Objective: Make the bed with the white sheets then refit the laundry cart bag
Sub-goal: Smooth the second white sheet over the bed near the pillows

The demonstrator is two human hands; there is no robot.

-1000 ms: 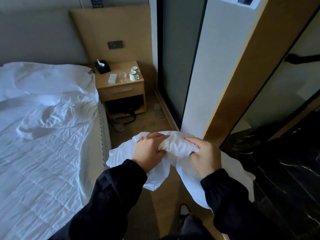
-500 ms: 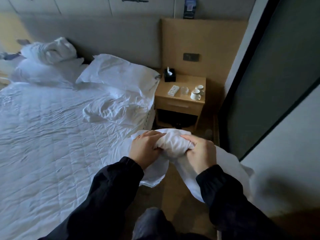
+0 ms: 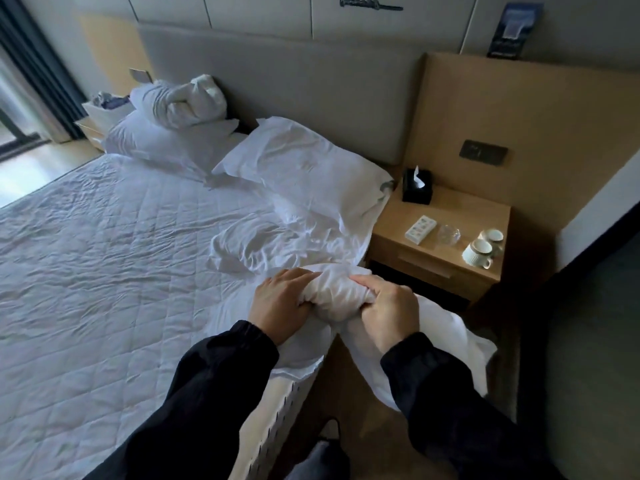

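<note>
1. White woven cloth, bunched into a soft wad (image 3: 334, 301): we hold this bed sheet in front of us, above the near side edge of the bed. Its loose tails hang below both wrists. One lies on the mattress edge and the other drops toward the floor.
2. Left hand (image 3: 280, 306): the fingers are pressed together and curled over the top of the wad. We cannot tell where the thumb sits.
3. Right hand (image 3: 388, 313): the fingers are curled in, pinching a fold of the cloth against the palm.
4. Handling: we judge the sheet to be light, limp and not fragile. It is unlikely to slip, but it will sag and twist on itself. The hems are buried in the wad, so we would look for one edge and take a corner in each hand, well apart, before spreading it.
5. Quilted white mattress pad (image 3: 104, 271): most of it is uncovered. A rumpled white sheet (image 3: 273, 244) lies near the flat white pillow (image 3: 301, 168) at the grey headboard.
6. Light wooden nightstand (image 3: 398, 233): it stands just beside the bed and carries two white ribbed cups (image 3: 479, 252). We judge that a shaken sheet could catch them.
7. The laundry cart bag is not in view.
</note>
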